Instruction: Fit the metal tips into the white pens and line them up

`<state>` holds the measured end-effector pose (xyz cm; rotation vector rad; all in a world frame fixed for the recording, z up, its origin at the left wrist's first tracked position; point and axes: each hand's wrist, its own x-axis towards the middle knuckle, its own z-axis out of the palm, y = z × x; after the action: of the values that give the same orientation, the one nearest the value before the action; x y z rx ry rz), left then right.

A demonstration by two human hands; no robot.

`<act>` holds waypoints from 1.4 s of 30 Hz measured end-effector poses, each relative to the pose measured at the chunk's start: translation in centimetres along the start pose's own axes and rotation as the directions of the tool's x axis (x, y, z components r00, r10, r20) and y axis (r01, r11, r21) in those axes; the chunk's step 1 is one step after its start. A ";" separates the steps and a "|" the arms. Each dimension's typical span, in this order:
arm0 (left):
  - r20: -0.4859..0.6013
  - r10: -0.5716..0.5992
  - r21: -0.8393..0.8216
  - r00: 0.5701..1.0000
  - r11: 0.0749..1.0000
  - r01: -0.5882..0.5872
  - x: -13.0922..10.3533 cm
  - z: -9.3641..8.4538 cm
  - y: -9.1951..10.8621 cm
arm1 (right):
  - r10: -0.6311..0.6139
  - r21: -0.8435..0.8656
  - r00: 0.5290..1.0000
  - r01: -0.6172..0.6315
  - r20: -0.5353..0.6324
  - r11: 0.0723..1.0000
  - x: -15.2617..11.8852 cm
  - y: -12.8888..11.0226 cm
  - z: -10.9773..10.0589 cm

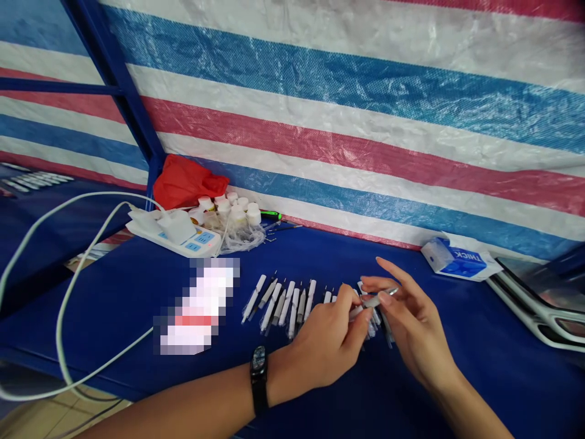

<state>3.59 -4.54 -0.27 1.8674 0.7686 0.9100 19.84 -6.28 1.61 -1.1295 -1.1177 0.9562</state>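
Observation:
A slim pen-like piece (375, 300), pale with a shiny tip, is held between both hands at the right of centre. My left hand (326, 341), with a black band on its wrist, pinches its lower left end. My right hand (411, 317) has its thumb at the tip end, with the other fingers partly spread. Beneath and beside the hands lie several white and grey pen-like pieces (286, 303) in a row on the blue table (365, 396); the hands hide some of them.
A white power strip (201, 242) with cables, a red bag (185, 183) and several white-capped bottles (237, 213) stand at the back left. A blurred bright object (198, 308) lies left of the row. A blue-white box (459, 259) lies back right, beside a black-and-silver object (539, 311).

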 end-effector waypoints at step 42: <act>-0.033 0.037 0.023 0.999 0.999 -0.037 0.1 -0.2 -0.1 | 0.101 0.035 0.995 -0.100 -0.013 0.994 0.1 -0.2 0.1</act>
<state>3.46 -4.29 -0.22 1.8960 0.7698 0.9617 19.72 -6.18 1.80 -1.1720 -1.0366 1.0397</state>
